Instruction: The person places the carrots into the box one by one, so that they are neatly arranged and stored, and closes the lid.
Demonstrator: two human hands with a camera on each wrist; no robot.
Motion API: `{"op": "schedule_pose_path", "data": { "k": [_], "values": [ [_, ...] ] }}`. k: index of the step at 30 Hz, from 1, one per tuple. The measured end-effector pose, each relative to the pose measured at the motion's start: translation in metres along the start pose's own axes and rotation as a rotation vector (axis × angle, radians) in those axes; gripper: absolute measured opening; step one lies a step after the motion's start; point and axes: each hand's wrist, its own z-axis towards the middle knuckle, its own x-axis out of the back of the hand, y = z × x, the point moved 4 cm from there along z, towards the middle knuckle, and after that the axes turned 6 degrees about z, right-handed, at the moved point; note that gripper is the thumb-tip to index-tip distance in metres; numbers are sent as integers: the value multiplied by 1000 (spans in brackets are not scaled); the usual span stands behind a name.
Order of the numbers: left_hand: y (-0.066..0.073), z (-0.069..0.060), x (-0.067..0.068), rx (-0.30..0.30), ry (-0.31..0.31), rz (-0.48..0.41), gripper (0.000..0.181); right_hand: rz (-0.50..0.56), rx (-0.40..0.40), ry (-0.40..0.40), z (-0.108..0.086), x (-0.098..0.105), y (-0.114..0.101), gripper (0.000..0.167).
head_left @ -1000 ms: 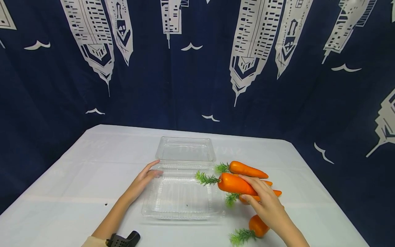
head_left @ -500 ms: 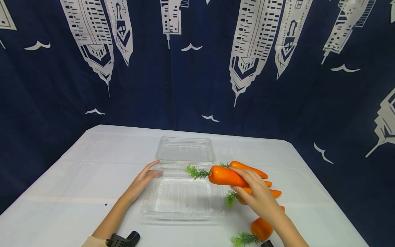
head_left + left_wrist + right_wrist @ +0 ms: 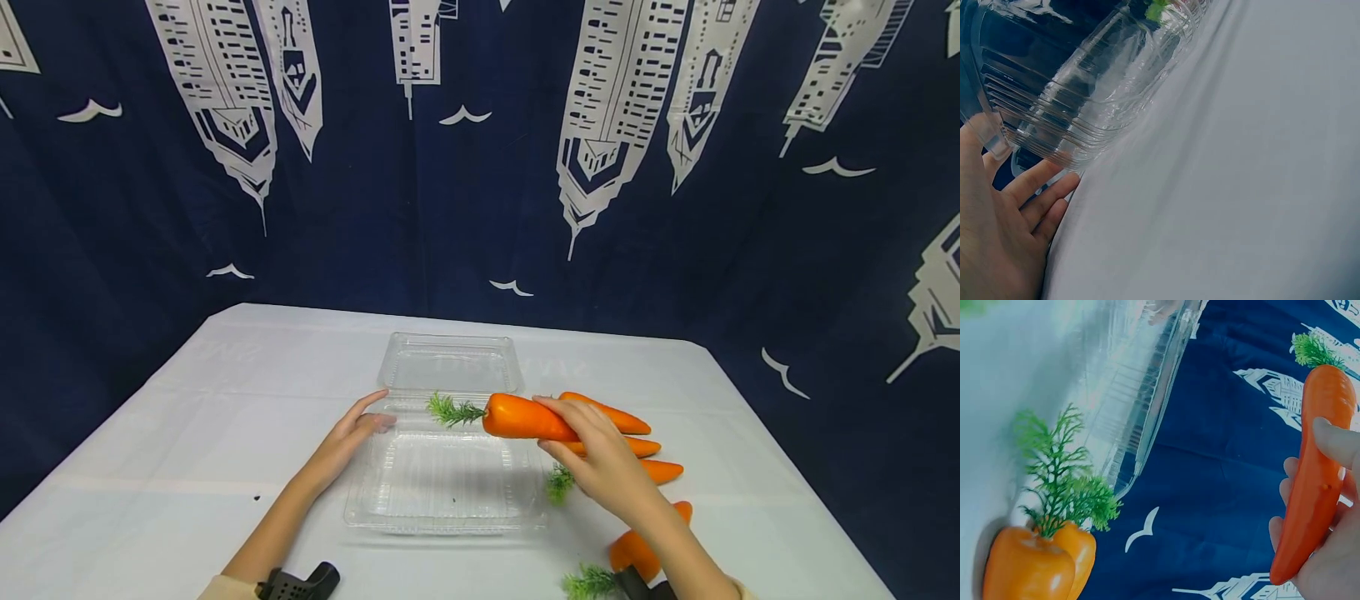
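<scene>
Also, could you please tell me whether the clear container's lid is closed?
No, the lid is folded back beyond the base, leaving the base uncovered.

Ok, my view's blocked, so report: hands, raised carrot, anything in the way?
Left hand touching clear container at its left edge. Right hand gripping carrot, held aloft. No obstruction seen between carrot and open container.

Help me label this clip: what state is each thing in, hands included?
Held carrot: off the table, leafy end pointing left in the head view.
Right hand: gripping that carrot.
Clear container: open, no carrot inside.
Lid: folded back, away from the person.
Left hand: at the container's left side, fingers relaxed.
Other carrots: lying down, partly hidden.
Backdrop: hanging.
</scene>
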Motion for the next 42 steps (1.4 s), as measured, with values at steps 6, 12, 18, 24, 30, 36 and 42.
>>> {"op": "schedule_pose_path", "data": {
  "k": [6, 12, 18, 24, 30, 36, 42],
  "values": [
    [1, 0, 0, -26, 0, 3, 48, 8, 23, -11, 9, -5, -6, 46],
    [0, 1, 0, -35, 3, 24, 49, 0, 66, -12, 17, -11, -11, 47],
    [-1, 1, 1, -47, 3, 29, 48, -24, 94, -34, 27, -20, -14, 46],
    [-1, 0, 0, -51, 1, 31, 47, 1, 68, -63, 35, -30, -15, 44],
    [-1, 1, 0, -45, 6, 33, 45, 9, 50, -92, 44, -43, -14, 43],
    [-2, 1, 1, -30, 9, 36, 44, 25, 23, -131, 49, -58, -10, 43],
    [-3, 0, 1, -4, 11, 12, 43, 54, -8, -177, 54, -72, -4, 43]
  ]
}}
